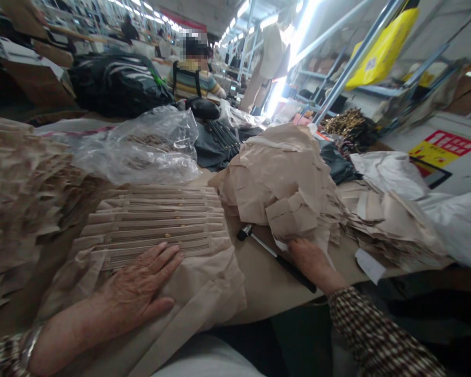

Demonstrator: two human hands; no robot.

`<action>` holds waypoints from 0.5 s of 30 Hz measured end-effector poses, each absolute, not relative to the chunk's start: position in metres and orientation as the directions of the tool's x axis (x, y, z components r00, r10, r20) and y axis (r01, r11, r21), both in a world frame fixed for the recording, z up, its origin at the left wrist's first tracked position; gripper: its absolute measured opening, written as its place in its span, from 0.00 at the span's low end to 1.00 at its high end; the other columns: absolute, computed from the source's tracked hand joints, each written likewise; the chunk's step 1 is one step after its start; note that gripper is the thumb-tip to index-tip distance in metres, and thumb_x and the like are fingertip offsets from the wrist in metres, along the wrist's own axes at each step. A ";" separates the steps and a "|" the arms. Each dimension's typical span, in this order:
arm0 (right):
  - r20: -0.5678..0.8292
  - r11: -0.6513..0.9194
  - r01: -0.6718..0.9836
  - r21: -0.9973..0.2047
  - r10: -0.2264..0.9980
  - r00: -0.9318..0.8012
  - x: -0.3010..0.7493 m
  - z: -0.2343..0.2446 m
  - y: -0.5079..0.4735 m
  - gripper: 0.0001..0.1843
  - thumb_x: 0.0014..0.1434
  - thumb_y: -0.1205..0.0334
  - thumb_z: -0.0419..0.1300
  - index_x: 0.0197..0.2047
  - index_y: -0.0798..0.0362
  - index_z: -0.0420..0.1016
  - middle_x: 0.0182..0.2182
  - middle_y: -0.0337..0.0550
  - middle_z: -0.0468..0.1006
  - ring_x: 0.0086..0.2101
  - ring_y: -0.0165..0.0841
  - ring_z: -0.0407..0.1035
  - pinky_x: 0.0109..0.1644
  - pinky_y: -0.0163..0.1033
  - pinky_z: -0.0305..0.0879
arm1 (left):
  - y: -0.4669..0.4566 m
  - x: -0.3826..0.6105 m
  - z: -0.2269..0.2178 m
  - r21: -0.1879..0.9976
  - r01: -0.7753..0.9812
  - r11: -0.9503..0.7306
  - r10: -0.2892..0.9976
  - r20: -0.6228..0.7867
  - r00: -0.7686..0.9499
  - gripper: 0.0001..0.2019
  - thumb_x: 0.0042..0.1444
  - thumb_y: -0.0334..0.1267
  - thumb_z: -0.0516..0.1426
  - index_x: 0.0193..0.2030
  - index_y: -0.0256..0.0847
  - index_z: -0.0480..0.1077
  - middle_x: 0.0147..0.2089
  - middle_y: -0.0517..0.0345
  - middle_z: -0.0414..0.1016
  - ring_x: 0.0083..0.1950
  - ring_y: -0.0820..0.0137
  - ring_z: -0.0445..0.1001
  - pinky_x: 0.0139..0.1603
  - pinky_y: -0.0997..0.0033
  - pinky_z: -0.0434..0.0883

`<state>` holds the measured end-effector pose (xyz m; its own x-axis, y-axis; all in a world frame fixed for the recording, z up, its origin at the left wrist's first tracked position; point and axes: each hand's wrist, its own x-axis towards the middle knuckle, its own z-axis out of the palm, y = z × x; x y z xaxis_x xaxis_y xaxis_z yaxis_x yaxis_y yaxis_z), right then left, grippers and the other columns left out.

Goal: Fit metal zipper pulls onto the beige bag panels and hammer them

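Note:
My left hand [143, 283] lies flat, fingers stretched, on a stack of beige fabric pieces [204, 293] with zippers [159, 228] sewn in overlapping rows. To the right, my right hand [312, 262] has its fingers curled at the lower edge of a beige fabric piece [292, 217], pinching it. That piece lies against a tall heap of beige cut pieces [277, 167]. Between my hands, a hammer [272, 254] with a black handle rests on the table, its handle end close to my right hand. The right fingertips are partly hidden by the cloth.
Piles of beige fabric [19, 193] stand at far left, and another stack [392, 220] at right. Clear plastic bags [153, 144] and dark bundles [118, 81] lie behind. A person [194, 78] sits farther back. A yellow bag [382, 50] hangs from the metal frame.

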<state>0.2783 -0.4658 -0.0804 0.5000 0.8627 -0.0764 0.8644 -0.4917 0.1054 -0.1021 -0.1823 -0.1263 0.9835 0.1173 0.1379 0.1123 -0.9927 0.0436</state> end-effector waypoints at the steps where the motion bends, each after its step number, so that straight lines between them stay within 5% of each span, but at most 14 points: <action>1: -0.075 -0.515 0.853 0.081 0.851 0.520 0.284 -0.076 -0.464 0.15 0.66 0.70 0.46 0.39 0.57 0.74 0.39 0.54 0.79 0.41 0.39 0.73 0.46 0.43 0.66 | -0.182 -0.101 -0.124 0.063 0.121 -0.991 0.127 0.118 0.985 0.38 0.59 0.57 0.56 0.73 0.46 0.55 0.74 0.50 0.54 0.74 0.50 0.54 0.71 0.51 0.58; 4: -0.065 -0.551 0.834 0.019 0.832 0.551 0.293 -0.058 -0.459 0.17 0.69 0.66 0.44 0.42 0.57 0.74 0.35 0.51 0.79 0.36 0.37 0.74 0.42 0.40 0.67 | -0.182 -0.096 -0.116 0.113 0.151 -0.982 0.156 0.041 0.987 0.37 0.58 0.53 0.57 0.72 0.47 0.56 0.74 0.50 0.56 0.74 0.50 0.55 0.70 0.50 0.60; 7: -0.072 -0.464 0.884 -0.052 0.885 0.460 0.280 -0.050 -0.449 0.13 0.66 0.65 0.51 0.50 0.53 0.73 0.45 0.50 0.79 0.45 0.36 0.74 0.50 0.37 0.66 | -0.182 -0.094 -0.112 0.139 0.170 -0.976 0.172 0.007 0.985 0.35 0.58 0.50 0.58 0.72 0.47 0.57 0.73 0.49 0.56 0.73 0.51 0.56 0.70 0.50 0.61; 12: -0.102 -0.486 0.862 -0.141 0.873 0.476 0.261 -0.057 -0.436 0.11 0.60 0.69 0.53 0.39 0.56 0.77 0.43 0.54 0.80 0.46 0.39 0.73 0.54 0.42 0.65 | -0.182 -0.099 -0.114 0.148 0.152 -0.977 0.160 0.047 0.986 0.34 0.60 0.48 0.57 0.72 0.47 0.57 0.74 0.49 0.55 0.74 0.52 0.54 0.70 0.51 0.62; 15: -0.037 -0.530 0.823 -0.202 0.844 0.535 0.276 -0.042 -0.442 0.17 0.64 0.61 0.49 0.44 0.57 0.77 0.43 0.54 0.80 0.44 0.40 0.75 0.50 0.43 0.70 | -0.182 -0.097 -0.103 0.174 0.133 -0.976 0.155 0.119 0.981 0.29 0.61 0.45 0.56 0.69 0.45 0.62 0.73 0.48 0.58 0.72 0.53 0.59 0.68 0.53 0.65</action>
